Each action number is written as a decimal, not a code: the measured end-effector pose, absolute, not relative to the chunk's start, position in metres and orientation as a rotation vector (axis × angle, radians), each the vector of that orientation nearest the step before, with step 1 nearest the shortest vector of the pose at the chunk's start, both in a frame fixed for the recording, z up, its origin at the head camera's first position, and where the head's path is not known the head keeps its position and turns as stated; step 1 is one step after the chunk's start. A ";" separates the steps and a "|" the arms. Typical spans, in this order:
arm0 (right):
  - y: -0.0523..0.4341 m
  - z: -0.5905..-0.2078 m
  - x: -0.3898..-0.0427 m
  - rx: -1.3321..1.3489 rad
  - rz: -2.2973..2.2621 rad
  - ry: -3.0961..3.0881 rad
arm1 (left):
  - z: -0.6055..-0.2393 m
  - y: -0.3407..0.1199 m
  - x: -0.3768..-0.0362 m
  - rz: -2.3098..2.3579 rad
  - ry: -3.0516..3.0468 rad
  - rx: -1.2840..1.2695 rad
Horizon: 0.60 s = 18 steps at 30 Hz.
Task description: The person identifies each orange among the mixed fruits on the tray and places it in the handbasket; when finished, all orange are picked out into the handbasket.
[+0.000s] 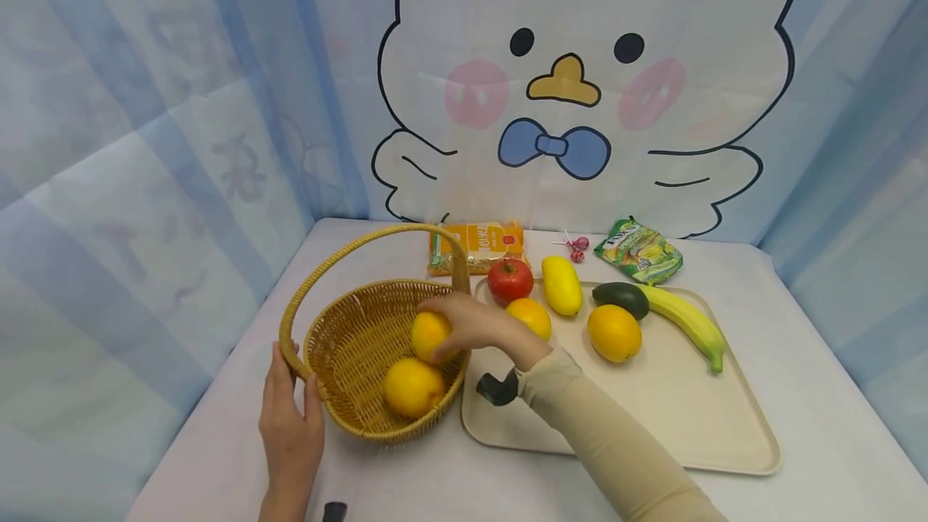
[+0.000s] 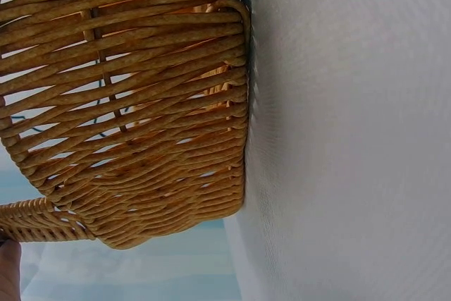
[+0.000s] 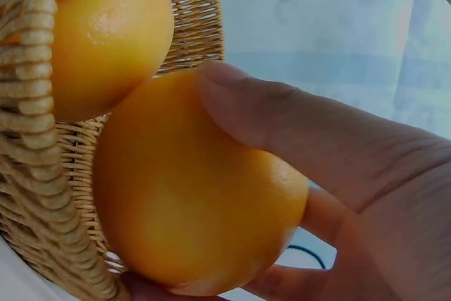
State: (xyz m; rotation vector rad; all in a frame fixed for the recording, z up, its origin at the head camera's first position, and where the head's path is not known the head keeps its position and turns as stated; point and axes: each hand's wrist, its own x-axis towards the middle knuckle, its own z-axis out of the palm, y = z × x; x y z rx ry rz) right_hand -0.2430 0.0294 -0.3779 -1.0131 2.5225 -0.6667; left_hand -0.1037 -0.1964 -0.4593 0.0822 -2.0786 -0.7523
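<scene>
My right hand (image 1: 471, 325) grips an orange (image 3: 197, 188), thumb over its upper side and fingers round the far side. This orange is just inside the right rim of the wicker basket (image 1: 348, 345). Another orange (image 1: 413, 387) lies on the basket's bottom, close against the held one in the right wrist view. At the basket's left side, my left hand (image 1: 293, 425) holds the foot of the arched handle (image 1: 319, 272), thumb on the near side. The left wrist view shows the basket's woven side (image 2: 141, 103) resting on the white cloth, with one finger (image 2: 10, 273) at the handle.
Right of the basket, a cream tray (image 1: 689, 417) carries a red apple (image 1: 510, 280), a yellow mango (image 1: 561, 286), two oranges (image 1: 615, 334), a dark green avocado (image 1: 621, 299) and a banana (image 1: 689, 321). Behind it lie an orange packet (image 1: 482, 246), lollipops (image 1: 578, 245) and a green bag (image 1: 640, 252).
</scene>
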 end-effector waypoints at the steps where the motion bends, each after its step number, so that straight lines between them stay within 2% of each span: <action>1: 0.028 -0.378 -0.243 -1.007 -0.645 2.521 | -0.460 -0.196 -0.104 -0.747 -2.072 0.079; 9: 0.022 -0.378 -0.245 -0.936 -0.574 2.485 | -0.459 -0.195 -0.104 -0.741 -2.077 0.089; 18: 0.015 -0.379 -0.241 -0.983 -0.418 2.462 | -0.457 -0.194 -0.104 -0.753 -2.048 0.070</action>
